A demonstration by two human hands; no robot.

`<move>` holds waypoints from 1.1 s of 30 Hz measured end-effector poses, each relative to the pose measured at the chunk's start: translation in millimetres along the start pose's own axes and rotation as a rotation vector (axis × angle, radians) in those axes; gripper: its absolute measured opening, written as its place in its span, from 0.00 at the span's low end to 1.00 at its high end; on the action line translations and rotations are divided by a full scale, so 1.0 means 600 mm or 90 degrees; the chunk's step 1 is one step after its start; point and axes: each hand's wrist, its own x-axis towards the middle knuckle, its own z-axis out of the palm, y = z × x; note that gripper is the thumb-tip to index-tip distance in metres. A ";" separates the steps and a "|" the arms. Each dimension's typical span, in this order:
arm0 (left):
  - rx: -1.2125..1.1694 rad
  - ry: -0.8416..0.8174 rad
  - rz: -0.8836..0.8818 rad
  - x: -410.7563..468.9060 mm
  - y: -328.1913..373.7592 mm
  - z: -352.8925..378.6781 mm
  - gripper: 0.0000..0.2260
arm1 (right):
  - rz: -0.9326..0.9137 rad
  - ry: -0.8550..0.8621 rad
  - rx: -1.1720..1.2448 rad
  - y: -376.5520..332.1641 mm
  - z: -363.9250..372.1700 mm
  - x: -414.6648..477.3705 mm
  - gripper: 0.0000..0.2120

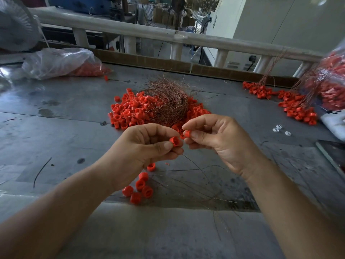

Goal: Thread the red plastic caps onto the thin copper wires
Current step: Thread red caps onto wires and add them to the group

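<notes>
Mid-threading, the left hand (147,146) pinches a red cap (174,141) and the right hand (214,139) pinches a second cap (187,133) just beside it, which probably next needs aligning with the wire (189,160) trailing below both hands.

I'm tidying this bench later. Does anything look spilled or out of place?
One red cap lies alone beside the plastic bag, apart from the big pile, as if it rolled out. A dark wire scrap lies by itself at the left of the table.
</notes>
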 end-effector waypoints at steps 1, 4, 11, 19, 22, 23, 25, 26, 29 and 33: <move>0.000 -0.001 0.000 0.000 0.000 0.000 0.10 | 0.000 0.000 -0.003 0.000 0.000 0.000 0.12; -0.001 -0.003 0.000 0.000 0.000 -0.001 0.10 | 0.003 -0.003 0.009 0.001 -0.001 0.000 0.12; 0.003 0.003 -0.002 0.002 -0.001 0.001 0.10 | -0.020 0.005 -0.015 0.000 0.001 -0.001 0.10; 0.009 0.083 0.011 0.005 -0.002 0.003 0.10 | -0.099 0.004 -0.089 0.008 0.022 -0.004 0.11; 0.034 0.093 0.013 0.005 -0.003 0.002 0.10 | -0.108 0.022 -0.123 0.013 0.028 -0.002 0.13; 0.039 0.090 0.014 0.005 -0.003 0.002 0.10 | -0.111 0.024 -0.122 0.014 0.029 -0.003 0.13; 0.040 0.087 0.016 0.005 -0.003 0.003 0.09 | -0.118 0.022 -0.130 0.013 0.030 -0.003 0.12; 0.040 0.088 0.017 0.005 -0.003 0.004 0.09 | -0.118 0.021 -0.130 0.013 0.030 -0.003 0.12; 0.060 0.093 0.019 0.005 -0.005 0.004 0.09 | -0.111 0.028 -0.129 0.014 0.030 -0.003 0.12; 0.079 0.098 0.023 0.004 -0.005 0.005 0.07 | -0.124 0.037 -0.155 0.016 0.031 -0.004 0.13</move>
